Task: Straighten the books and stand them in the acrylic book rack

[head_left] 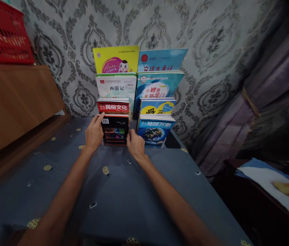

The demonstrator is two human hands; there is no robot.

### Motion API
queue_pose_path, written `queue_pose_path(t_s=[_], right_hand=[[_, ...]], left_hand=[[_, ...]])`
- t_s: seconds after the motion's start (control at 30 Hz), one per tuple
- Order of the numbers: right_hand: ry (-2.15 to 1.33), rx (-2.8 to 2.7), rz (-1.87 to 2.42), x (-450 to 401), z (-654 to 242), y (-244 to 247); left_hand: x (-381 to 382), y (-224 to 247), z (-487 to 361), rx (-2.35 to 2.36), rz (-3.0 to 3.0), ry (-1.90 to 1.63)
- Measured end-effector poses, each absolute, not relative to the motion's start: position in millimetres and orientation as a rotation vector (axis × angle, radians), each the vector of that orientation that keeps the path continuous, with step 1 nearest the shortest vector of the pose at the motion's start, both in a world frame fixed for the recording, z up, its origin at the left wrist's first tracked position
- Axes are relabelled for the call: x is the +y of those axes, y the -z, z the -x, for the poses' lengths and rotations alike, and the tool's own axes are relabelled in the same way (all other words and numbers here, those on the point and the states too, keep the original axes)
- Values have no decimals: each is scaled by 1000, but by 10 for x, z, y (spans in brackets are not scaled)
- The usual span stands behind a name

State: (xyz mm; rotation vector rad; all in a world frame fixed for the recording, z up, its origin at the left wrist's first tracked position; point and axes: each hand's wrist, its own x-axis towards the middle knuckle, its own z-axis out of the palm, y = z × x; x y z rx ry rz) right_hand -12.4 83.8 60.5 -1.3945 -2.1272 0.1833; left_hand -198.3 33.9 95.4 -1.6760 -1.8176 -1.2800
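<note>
Two columns of upright books stand against the wall. At the front of the left column is a black book (115, 131) with a barcode. My left hand (94, 132) is closed on its left edge, fingertips near the top corner. My right hand (135, 142) is closed at its lower right edge. Behind it show a red book (113, 107), a white book (117, 87) and a yellow book (116, 56). The right column has a blue globe book (153, 131) in front, then a yellow and blue book (156, 107) and two light blue books behind.
A dark flat object (172, 140) lies right of the books on the blue patterned cloth (119, 194). A wooden cabinet (18, 102) with a red basket (4, 34) stands at left. At right are a tied curtain (233, 112) and a blue-white sheet (270, 184).
</note>
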Motion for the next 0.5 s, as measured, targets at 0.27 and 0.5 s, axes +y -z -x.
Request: queue_pose_path(t_s=[0.27, 0.5], right_hand=[[-149, -2184, 1481, 801, 137, -598], [-166, -2179, 1506, 791, 157, -599]], left_hand=[[367, -923, 2041, -1868, 1680, 1251], [381, -885, 2099, -1864, 1701, 1237]])
